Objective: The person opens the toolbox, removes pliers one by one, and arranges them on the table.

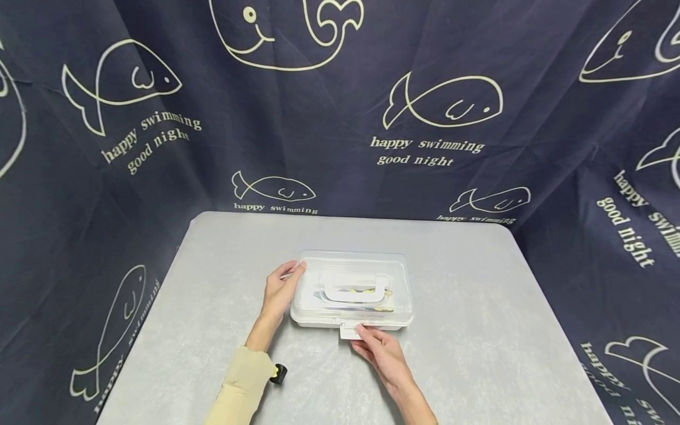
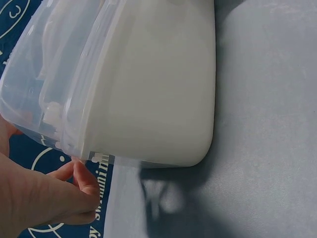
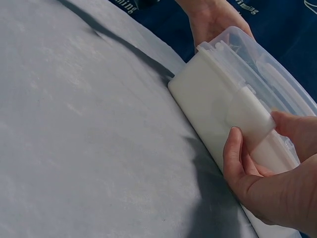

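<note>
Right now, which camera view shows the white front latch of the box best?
The right wrist view: there the latch appears large, with the right hand holding it. The head view shows it small, partly covered by that hand; the left wrist view does not show it clearly.

Navy cloth [image 1: 329, 130] w/ fish prints [image 1: 451, 106] & txt [image 1: 427, 144] hangs behind & beside grey tbl [image 1: 467, 354]

– How bright is the tabletop [image 1: 467, 354]?
– Evenly lit in the head view; the wrist views look dimmer.
– Shadows [image 3: 210, 203]?
– Dark ones beside the box [image 2: 153, 89], whose clear lid [image 1: 353, 264] carries pale sheen.
</note>
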Available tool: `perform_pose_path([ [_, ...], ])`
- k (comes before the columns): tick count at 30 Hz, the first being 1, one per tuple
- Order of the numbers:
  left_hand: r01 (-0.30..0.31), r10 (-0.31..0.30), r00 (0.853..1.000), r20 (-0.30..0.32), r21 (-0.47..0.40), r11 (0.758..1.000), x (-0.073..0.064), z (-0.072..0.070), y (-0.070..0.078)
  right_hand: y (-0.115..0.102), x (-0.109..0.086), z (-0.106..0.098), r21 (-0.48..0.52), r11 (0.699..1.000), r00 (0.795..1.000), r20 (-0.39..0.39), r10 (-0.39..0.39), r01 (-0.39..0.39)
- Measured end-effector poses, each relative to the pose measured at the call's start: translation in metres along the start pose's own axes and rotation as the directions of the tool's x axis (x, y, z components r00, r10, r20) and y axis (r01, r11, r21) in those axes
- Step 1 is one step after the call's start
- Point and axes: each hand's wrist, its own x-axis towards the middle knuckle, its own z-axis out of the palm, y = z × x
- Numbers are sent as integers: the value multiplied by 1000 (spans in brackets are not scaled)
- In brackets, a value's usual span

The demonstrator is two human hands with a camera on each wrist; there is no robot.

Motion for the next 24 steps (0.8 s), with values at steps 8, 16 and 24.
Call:
perform_pose_path([
  [8, 10, -10, 1000, 6, -13, 1000, -1, -2, 1, 0, -1, -7, -137, 990, 998, -57, -29, 21],
  [16, 35, -34, 999, 26, -29, 999, 1, -5, 0, -4, -5, -27, -264, 964, 990, -127, -68, 33],
  [24, 47, -43, 997, 59, -77, 996, 6, -9, -1, -10, -8, -50, -316, 949, 975, -205, -84, 15],
])
